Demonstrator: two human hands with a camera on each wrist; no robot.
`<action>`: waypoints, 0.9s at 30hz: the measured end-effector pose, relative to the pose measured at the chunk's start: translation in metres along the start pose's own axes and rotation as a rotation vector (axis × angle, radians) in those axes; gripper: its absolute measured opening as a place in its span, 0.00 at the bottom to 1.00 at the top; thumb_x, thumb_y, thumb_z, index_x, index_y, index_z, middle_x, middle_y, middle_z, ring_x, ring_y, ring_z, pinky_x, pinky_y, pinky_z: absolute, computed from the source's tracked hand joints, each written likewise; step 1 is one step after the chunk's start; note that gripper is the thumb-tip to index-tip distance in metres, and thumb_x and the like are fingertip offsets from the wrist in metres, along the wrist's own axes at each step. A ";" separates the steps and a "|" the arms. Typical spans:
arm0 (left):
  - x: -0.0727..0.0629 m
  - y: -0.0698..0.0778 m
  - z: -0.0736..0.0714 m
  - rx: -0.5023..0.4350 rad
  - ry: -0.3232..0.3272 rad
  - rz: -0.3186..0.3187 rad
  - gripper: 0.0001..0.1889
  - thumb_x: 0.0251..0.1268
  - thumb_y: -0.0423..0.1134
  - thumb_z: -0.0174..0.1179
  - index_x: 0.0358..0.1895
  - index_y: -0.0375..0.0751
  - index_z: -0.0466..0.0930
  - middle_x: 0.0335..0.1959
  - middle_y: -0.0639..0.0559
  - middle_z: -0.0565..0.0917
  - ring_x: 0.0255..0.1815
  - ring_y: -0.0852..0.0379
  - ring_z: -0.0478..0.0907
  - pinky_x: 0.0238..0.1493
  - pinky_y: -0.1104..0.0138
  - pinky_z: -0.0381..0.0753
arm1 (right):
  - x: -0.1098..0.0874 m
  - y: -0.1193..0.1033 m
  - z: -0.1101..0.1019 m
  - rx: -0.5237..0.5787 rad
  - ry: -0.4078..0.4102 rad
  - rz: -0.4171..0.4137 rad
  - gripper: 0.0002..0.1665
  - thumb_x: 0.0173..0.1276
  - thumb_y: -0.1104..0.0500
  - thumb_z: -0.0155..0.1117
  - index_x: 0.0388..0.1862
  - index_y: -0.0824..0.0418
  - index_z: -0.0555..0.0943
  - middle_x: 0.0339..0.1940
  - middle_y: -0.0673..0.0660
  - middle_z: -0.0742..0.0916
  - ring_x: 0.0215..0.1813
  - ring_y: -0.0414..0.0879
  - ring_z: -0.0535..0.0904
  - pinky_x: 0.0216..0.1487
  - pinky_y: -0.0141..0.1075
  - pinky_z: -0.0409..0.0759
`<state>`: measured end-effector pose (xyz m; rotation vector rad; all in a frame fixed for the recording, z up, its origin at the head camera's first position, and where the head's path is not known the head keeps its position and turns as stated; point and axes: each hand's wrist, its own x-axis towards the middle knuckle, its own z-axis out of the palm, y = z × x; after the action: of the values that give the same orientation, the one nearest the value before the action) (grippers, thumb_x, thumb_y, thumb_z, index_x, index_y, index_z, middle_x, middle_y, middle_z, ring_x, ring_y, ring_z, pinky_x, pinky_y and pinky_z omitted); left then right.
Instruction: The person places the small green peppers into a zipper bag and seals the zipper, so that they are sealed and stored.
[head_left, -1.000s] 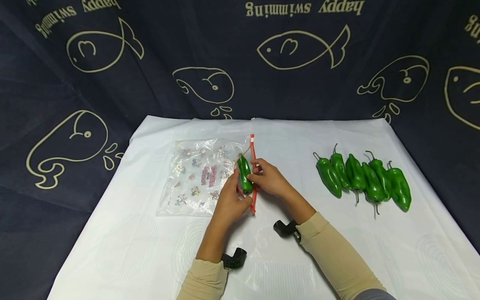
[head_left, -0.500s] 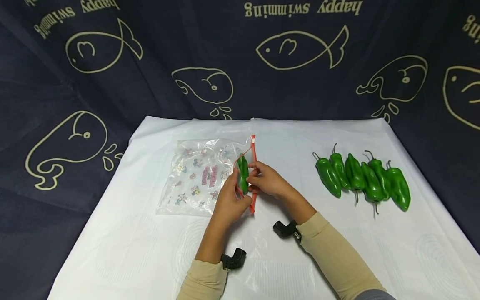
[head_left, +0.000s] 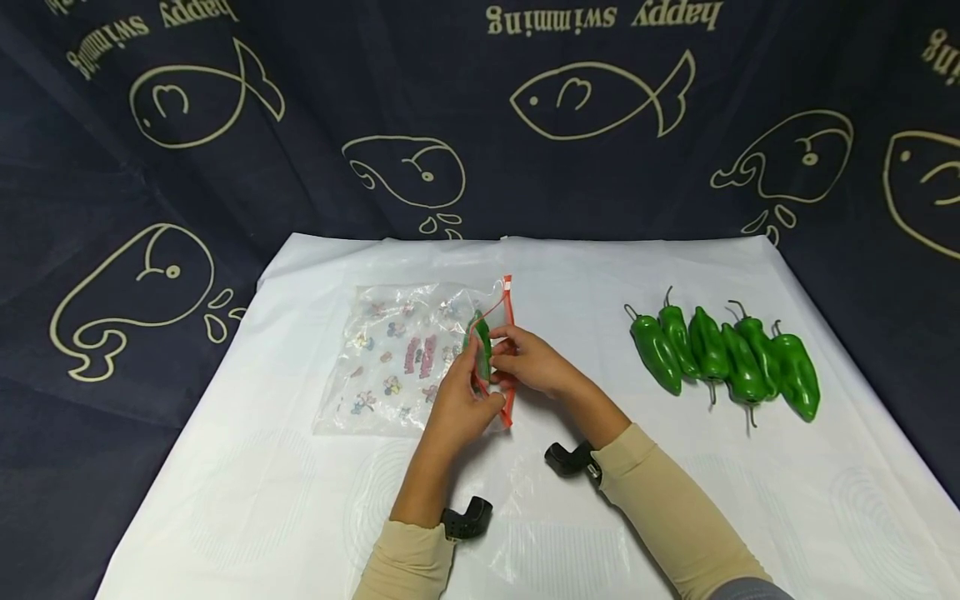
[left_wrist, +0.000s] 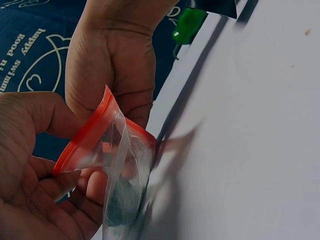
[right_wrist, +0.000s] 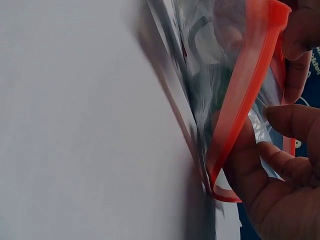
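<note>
A clear zip bag (head_left: 375, 358) with small printed figures and a red zip edge lies on the white table, its mouth to the right. Fingers of my left hand (head_left: 467, 404) hold the red rim, which gapes in the left wrist view. A green pepper (head_left: 483, 346) is inside the mouth, partly covered by the film; through the plastic it looks dark green (left_wrist: 122, 200). My right hand (head_left: 536, 362) reaches into the opening, fingers spread against the pepper's near side. In the right wrist view, one finger (right_wrist: 245, 165) passes behind the red band; its contact with the pepper is blurred.
Several green peppers (head_left: 708, 346) lie side by side on the right of the white-covered table (head_left: 585, 283). Dark cloth (head_left: 480, 92) with fish drawings hangs behind it. A black wrist camera (head_left: 468, 518) sits on the left wrist, another (head_left: 572, 458) on the right.
The pepper has slid left, deeper into the bag mouth, with my right fingers following it a little. My left hand stays at the rim. The loose peppers have not moved.
</note>
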<state>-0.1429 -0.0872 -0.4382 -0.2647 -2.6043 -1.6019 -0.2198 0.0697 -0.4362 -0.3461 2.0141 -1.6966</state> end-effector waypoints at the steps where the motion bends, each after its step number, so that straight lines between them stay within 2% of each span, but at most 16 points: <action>1: 0.000 0.000 0.000 -0.002 -0.002 -0.002 0.49 0.48 0.31 0.61 0.79 0.36 0.49 0.74 0.39 0.63 0.63 0.47 0.70 0.61 0.54 0.71 | 0.000 0.000 0.000 0.000 -0.007 0.003 0.27 0.72 0.67 0.56 0.69 0.66 0.66 0.49 0.64 0.77 0.42 0.56 0.85 0.38 0.40 0.84; 8: 0.000 0.000 0.000 0.000 -0.011 -0.019 0.50 0.48 0.31 0.61 0.79 0.36 0.49 0.71 0.39 0.67 0.57 0.48 0.71 0.57 0.55 0.72 | 0.000 -0.002 0.001 -0.006 -0.023 0.010 0.27 0.72 0.67 0.55 0.70 0.66 0.66 0.51 0.65 0.77 0.42 0.54 0.85 0.40 0.43 0.84; 12: 0.000 -0.001 0.000 0.020 -0.023 -0.018 0.50 0.47 0.32 0.61 0.79 0.36 0.48 0.69 0.40 0.68 0.57 0.48 0.70 0.58 0.56 0.71 | -0.001 -0.002 0.000 -0.073 -0.009 -0.030 0.27 0.70 0.67 0.57 0.68 0.67 0.69 0.50 0.65 0.78 0.42 0.53 0.82 0.40 0.43 0.83; 19: 0.001 0.000 0.000 0.025 -0.015 -0.039 0.50 0.48 0.31 0.61 0.79 0.34 0.49 0.56 0.41 0.74 0.47 0.49 0.72 0.48 0.58 0.73 | -0.009 -0.007 -0.011 -0.150 0.020 -0.090 0.30 0.67 0.67 0.58 0.68 0.70 0.69 0.53 0.67 0.78 0.44 0.59 0.82 0.42 0.44 0.82; 22: 0.001 0.000 0.001 0.020 -0.002 -0.057 0.50 0.48 0.31 0.62 0.78 0.34 0.50 0.61 0.42 0.73 0.48 0.50 0.73 0.48 0.59 0.73 | -0.014 -0.010 -0.019 -0.175 0.027 -0.102 0.31 0.68 0.66 0.57 0.70 0.69 0.68 0.56 0.69 0.78 0.46 0.59 0.82 0.43 0.46 0.82; 27: 0.001 -0.001 0.001 0.013 -0.003 -0.080 0.49 0.49 0.31 0.62 0.79 0.35 0.50 0.61 0.43 0.74 0.47 0.51 0.73 0.49 0.59 0.73 | -0.023 -0.011 -0.036 -0.223 0.071 -0.107 0.31 0.68 0.65 0.59 0.70 0.68 0.69 0.59 0.69 0.78 0.49 0.56 0.81 0.46 0.47 0.82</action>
<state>-0.1437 -0.0871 -0.4393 -0.1649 -2.6590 -1.6091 -0.2195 0.1090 -0.4163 -0.4833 2.2803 -1.5683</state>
